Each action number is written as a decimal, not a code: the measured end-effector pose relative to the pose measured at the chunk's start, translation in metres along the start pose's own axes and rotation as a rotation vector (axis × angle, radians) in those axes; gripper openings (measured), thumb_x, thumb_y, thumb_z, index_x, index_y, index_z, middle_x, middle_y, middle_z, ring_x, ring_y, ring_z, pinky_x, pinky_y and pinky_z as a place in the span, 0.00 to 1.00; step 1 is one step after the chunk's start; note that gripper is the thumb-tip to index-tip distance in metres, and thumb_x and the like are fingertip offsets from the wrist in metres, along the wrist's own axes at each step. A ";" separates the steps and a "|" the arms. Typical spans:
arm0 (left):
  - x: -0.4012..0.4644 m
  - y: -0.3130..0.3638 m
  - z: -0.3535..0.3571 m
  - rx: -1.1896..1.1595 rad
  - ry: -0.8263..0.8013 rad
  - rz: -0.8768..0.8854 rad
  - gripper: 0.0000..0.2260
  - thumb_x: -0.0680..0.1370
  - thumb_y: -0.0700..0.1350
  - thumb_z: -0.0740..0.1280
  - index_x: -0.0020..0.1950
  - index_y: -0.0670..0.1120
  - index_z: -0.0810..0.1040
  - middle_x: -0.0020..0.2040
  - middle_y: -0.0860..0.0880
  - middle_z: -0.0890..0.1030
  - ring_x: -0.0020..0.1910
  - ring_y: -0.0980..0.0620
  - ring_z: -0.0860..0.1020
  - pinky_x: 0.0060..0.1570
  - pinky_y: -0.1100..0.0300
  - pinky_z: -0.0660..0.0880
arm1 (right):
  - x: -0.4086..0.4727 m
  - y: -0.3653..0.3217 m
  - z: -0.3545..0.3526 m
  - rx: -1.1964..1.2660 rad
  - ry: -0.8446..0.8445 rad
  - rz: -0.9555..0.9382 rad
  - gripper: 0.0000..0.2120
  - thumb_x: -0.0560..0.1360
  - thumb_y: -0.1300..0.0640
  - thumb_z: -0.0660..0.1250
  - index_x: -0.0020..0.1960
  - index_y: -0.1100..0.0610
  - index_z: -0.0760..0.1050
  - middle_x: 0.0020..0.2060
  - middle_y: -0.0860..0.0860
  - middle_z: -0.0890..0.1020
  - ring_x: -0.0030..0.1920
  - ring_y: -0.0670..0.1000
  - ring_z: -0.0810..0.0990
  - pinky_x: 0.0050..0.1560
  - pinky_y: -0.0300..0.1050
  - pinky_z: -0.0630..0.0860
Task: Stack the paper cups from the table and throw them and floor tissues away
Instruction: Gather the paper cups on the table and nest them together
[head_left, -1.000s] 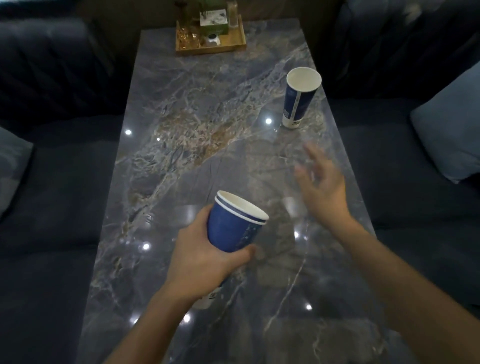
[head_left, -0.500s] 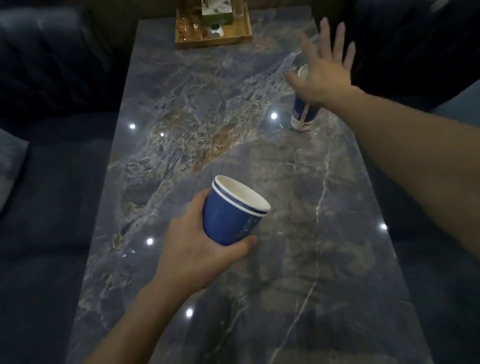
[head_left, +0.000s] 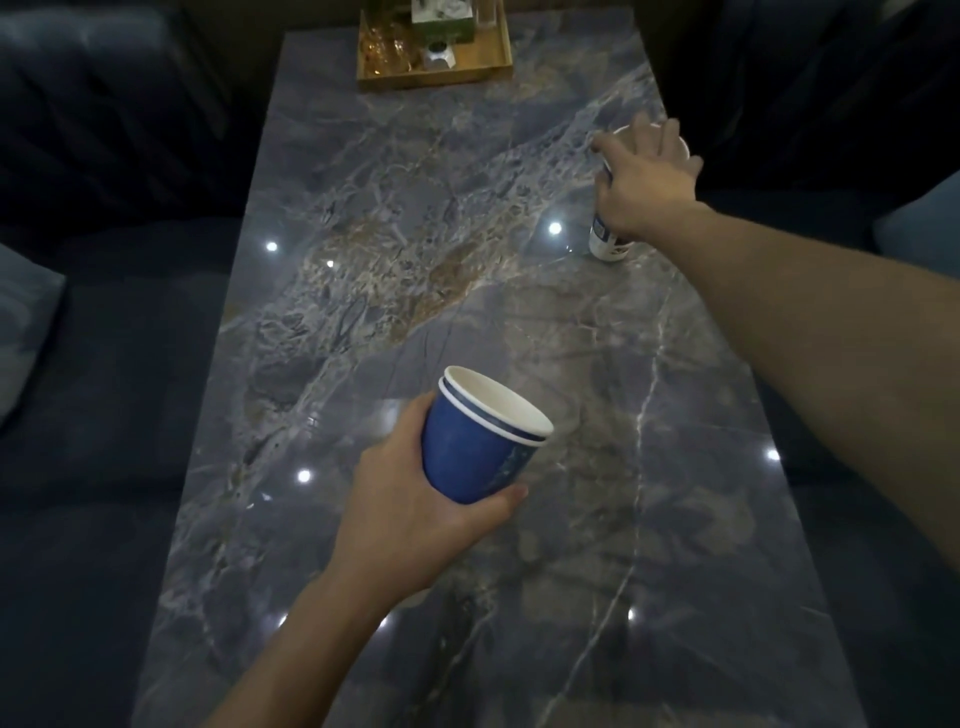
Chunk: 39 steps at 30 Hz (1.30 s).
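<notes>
My left hand grips a stack of two blue paper cups, tilted to the right, above the near middle of the grey marble table. A third blue-and-white paper cup stands upright near the table's far right edge. My right hand wraps around that cup's upper part, with the fingers over its rim. Only the cup's base and a bit of its rim show. No tissues are in view.
A wooden tray with glasses and a small box sits at the table's far end. Dark blue sofas run along both long sides, with a pale cushion at the left and another at the right.
My right hand has reached from mid-table out to the far right cup and closed around it. The left hand has kept the stacked cups almost still.
</notes>
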<state>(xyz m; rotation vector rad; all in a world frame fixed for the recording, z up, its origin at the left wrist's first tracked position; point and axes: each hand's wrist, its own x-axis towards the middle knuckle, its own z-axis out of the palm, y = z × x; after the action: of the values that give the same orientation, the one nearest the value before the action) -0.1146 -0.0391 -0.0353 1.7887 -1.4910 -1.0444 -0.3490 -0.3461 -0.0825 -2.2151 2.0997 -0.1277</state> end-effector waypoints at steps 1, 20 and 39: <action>-0.002 0.000 -0.001 0.000 0.002 -0.001 0.33 0.59 0.50 0.83 0.61 0.57 0.73 0.45 0.61 0.82 0.45 0.67 0.80 0.37 0.75 0.74 | -0.001 0.001 0.000 0.001 -0.002 0.002 0.18 0.79 0.50 0.52 0.68 0.42 0.59 0.77 0.58 0.53 0.75 0.66 0.48 0.67 0.72 0.55; -0.069 0.000 -0.021 -0.004 0.047 -0.087 0.30 0.59 0.53 0.83 0.56 0.63 0.73 0.43 0.61 0.83 0.41 0.66 0.81 0.32 0.75 0.74 | -0.166 -0.003 -0.018 0.570 0.414 0.005 0.13 0.73 0.49 0.67 0.57 0.48 0.77 0.66 0.53 0.71 0.65 0.59 0.68 0.64 0.57 0.68; -0.159 -0.015 -0.023 0.016 -0.016 -0.116 0.27 0.60 0.51 0.81 0.54 0.59 0.74 0.42 0.66 0.82 0.38 0.66 0.81 0.31 0.75 0.73 | -0.389 -0.032 -0.062 1.257 0.478 0.083 0.12 0.75 0.53 0.67 0.58 0.48 0.75 0.63 0.53 0.76 0.61 0.54 0.78 0.52 0.45 0.80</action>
<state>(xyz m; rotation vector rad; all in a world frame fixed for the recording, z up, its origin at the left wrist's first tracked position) -0.0985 0.1177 -0.0037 1.9016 -1.4227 -1.1091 -0.3455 0.0439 -0.0172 -1.3377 1.4560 -1.5645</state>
